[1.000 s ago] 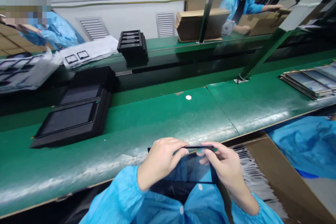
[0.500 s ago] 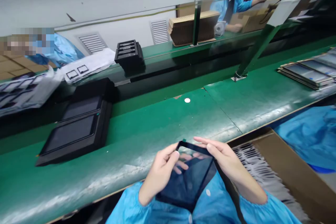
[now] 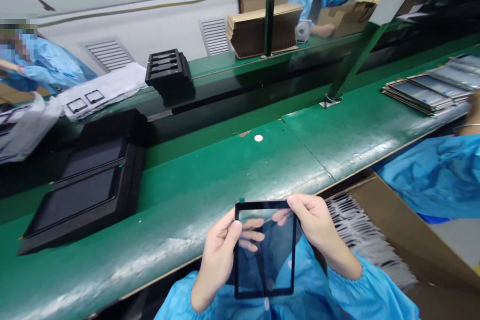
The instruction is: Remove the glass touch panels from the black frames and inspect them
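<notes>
I hold a black-framed see-through glass panel [image 3: 264,255] upright over my lap, just in front of the green bench edge. My left hand [image 3: 219,252] grips its left edge, fingers showing through the glass. My right hand [image 3: 318,225] pinches the top right corner. Both arms wear blue sleeves.
A black tray [image 3: 80,185] with dark panels lies on the green bench [image 3: 232,170] at left. A stack of panels [image 3: 423,92] sits far right. A cardboard box [image 3: 378,240] of stacked parts stands at my right. Other people in blue work nearby.
The panel has turned from lying flat and angled to standing upright facing me; my hands shifted along its edges and the view panned slightly right.
</notes>
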A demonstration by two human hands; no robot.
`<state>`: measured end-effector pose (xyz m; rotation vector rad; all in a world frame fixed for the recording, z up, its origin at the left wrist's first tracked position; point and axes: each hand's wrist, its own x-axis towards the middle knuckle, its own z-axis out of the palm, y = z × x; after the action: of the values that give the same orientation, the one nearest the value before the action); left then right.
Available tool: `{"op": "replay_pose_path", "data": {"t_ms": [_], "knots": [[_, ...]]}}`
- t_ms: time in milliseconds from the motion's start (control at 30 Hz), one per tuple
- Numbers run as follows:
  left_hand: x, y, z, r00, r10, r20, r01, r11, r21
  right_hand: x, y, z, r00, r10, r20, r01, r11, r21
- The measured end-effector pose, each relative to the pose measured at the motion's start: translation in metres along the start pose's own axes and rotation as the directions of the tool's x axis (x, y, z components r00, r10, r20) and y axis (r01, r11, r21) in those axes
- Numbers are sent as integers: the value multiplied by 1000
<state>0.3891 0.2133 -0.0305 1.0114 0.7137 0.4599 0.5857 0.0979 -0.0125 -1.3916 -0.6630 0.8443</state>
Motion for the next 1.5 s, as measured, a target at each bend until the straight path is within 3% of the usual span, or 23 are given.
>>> {"op": "replay_pose_path", "data": {"t_ms": [133,233,300,367,433,533,600,700,867,933,967,1033,1100,1133,1233,1433,1500], "knots": [[4,8,-6,994,110,-4,-107,981,162,0,-4,1,998,-48,47,54,991,-119],[10,19,-7,967,214,141,-254,872,418,1,-4,13,990,-49,135,73,981,-181],[13,23,-5,943,119,310,-276,800,533,2,-2,22,983,-61,171,99,969,-227],[15,22,-5,927,-22,375,-208,800,563,3,2,23,988,-95,122,125,958,-258],[14,19,-8,952,-76,297,-93,852,516,5,7,13,986,-168,-2,159,939,-306],[12,17,-19,997,-17,78,-12,932,362,9,17,-14,958,-244,-150,168,902,-397],[11,20,-27,998,49,-32,-38,959,282,11,24,-27,977,-155,-148,98,937,-336],[10,23,-34,988,103,-118,-73,969,236,10,29,-27,998,36,-46,-40,994,-98],[7,24,-36,975,196,-105,-153,934,323,3,23,-7,996,62,-65,-58,996,66],[8,28,-36,919,383,-94,-287,813,507,0,20,-3,996,58,-62,-54,997,63],[10,32,-36,866,497,-57,-355,691,629,-1,20,-2,997,56,-56,-53,997,55],[15,43,-34,769,625,137,-442,363,820,-3,20,-1,998,57,-36,-56,998,34],[22,55,-31,748,546,378,-512,112,852,-4,22,-1,998,65,-23,-65,998,6],[25,60,-30,750,472,464,-552,61,832,-5,24,-1,997,70,-20,-70,998,-10],[35,65,-28,764,352,541,-601,83,795,-6,28,0,996,83,-22,-84,995,-47],[29,63,-29,832,334,442,-530,247,811,-3,32,10,992,127,-22,-128,989,-71],[24,66,-28,864,269,425,-497,326,804,5,33,19,985,165,50,-161,984,-72]]}}
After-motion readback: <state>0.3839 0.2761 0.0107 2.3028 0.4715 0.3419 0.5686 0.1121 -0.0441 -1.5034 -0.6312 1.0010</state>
